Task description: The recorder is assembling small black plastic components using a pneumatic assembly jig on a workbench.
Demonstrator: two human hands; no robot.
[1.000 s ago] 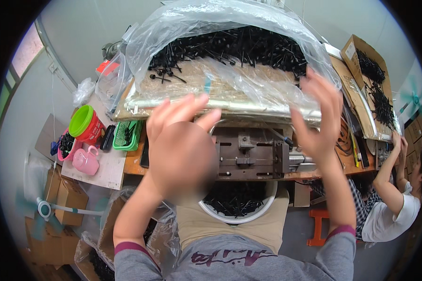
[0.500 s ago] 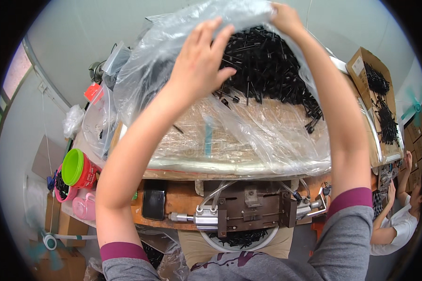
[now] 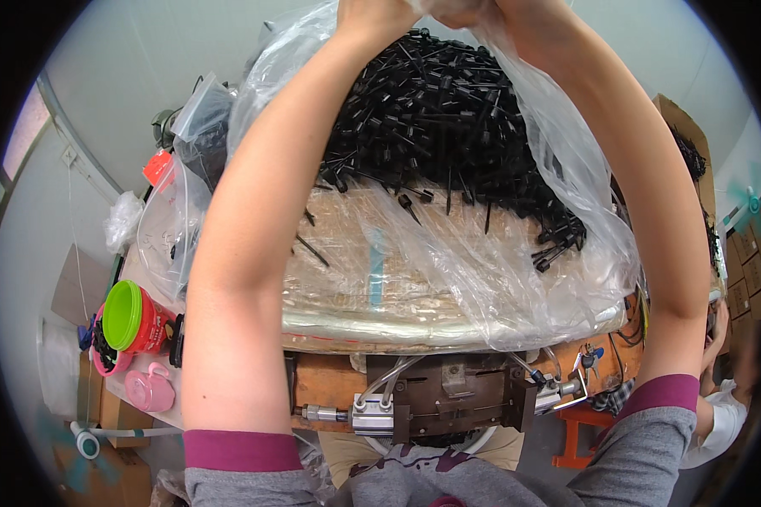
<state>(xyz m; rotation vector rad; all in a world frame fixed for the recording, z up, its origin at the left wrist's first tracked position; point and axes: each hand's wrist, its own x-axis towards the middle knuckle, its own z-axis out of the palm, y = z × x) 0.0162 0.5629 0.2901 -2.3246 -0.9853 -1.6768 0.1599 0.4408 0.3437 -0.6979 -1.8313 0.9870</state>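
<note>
Head view: compared to half a second back, I see both arms reaching higher, left hand [image 3: 379, 15] and right hand [image 3: 469, 10] now together at the top edge, gripping the clear plastic bag [image 3: 499, 253] (fingers cropped, can't tell their state). Black plastic parts [image 3: 448, 110] sit heaped inside, on the wrapped board [image 3: 372, 287].

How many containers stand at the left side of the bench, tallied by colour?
Red tub with green lid: 1
Pink mug: 1
Pink bowl, partly hidden behind the tub: 1
Total: 3
</note>
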